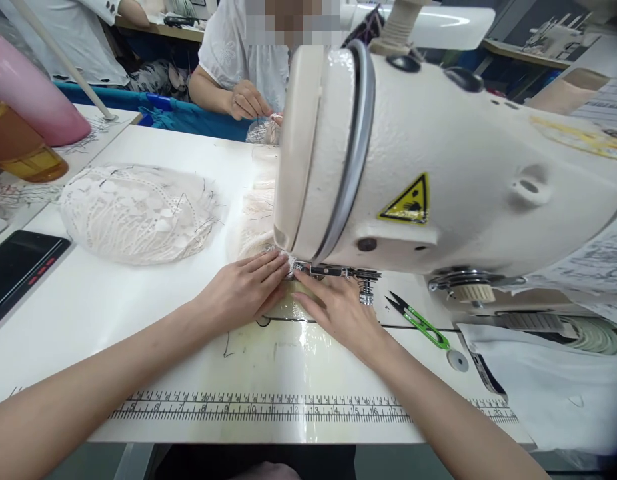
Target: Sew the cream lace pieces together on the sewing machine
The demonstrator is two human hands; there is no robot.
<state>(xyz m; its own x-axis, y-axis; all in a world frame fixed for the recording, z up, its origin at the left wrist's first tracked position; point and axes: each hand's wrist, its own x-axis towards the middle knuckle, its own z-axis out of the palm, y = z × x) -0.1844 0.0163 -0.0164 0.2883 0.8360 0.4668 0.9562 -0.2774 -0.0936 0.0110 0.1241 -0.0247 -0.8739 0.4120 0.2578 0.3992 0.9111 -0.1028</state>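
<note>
Head view shows your left hand (243, 287) lying flat, not gripping, on the pale ruffled fabric (258, 217) at 12 o'clock, your right hand (341, 310) having a hold I cannot tell, and the stitching seems underway, its remaining part unclear.

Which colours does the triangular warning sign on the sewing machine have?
The warning sign is yellow and black; it shows in the head view.
</note>
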